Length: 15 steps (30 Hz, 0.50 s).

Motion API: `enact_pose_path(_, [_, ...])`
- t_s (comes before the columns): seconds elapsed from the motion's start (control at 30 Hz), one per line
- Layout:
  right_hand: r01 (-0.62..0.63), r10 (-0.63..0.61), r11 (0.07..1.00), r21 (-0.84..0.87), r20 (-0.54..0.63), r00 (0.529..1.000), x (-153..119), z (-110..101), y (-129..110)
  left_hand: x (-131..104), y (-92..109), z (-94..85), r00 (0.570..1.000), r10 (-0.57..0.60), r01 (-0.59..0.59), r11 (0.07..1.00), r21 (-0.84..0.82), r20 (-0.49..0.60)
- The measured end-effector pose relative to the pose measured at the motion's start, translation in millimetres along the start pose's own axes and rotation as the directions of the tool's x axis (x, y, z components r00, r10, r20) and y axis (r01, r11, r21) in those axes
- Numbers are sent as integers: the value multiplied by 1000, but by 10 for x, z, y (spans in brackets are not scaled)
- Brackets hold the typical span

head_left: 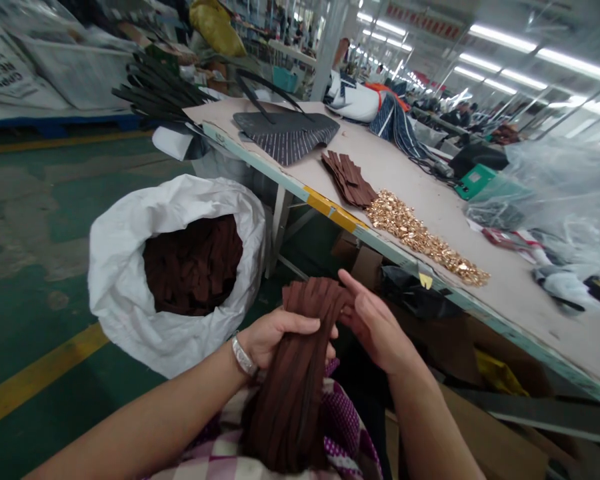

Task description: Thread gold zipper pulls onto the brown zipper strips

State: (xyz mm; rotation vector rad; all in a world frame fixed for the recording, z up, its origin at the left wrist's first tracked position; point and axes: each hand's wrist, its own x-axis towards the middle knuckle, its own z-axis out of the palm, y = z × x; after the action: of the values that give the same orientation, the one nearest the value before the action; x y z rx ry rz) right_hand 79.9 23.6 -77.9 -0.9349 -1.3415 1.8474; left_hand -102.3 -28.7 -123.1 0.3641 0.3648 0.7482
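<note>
A thick bundle of brown zipper tapes (pixel 300 373) lies over my lap, its upper ends fanned out. My left hand (pixel 285 337), with a silver bracelet on the wrist, is closed around the bundle, thumb across the front. At the right edge of the upper ends is my right hand (pixel 375 323), its index finger stretched out and its other fingertips partly hidden, touching the tapes. On the table, a smaller stack of brown zipper tapes (pixel 349 180) lies beside a heap of gold zipper sliders (pixel 420 233).
To the left stands a white sack (pixel 120 267) filled with brown tapes. The table (pixel 430 193) slants away to the right, carrying a dark striped bag piece (pixel 290 137), a green box (pixel 480 181) and clear plastic (pixel 565 187). Cardboard (pixel 490 427) lies below it.
</note>
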Motion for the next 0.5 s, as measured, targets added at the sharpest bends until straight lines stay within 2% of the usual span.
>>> enact_pose_path(0.1, [-43,34,998,53,152,988,-222,201,161,-9,162,104,984,111,-112,994,4,-140])
enact_pose_path(0.2, [-77,65,996,54,201,977,-301,398,279,15,269,223,930,240,-240,970,35,-279])
enact_pose_path(0.27, [-90,82,995,37,184,980,-282,483,356,36,294,289,884,315,-311,948,66,-347])
enact_pose_path(0.33, [-86,87,996,-15,119,989,-241,538,430,51,298,335,848,368,-358,928,99,-381])
enact_pose_path(0.43, [-42,42,990,-138,2,999,-175,583,477,67,317,370,816,430,-410,902,137,-386])
enact_pose_path(0.5, [2,-8,983,-185,-31,999,-134,589,432,83,357,377,798,474,-450,880,154,-372])
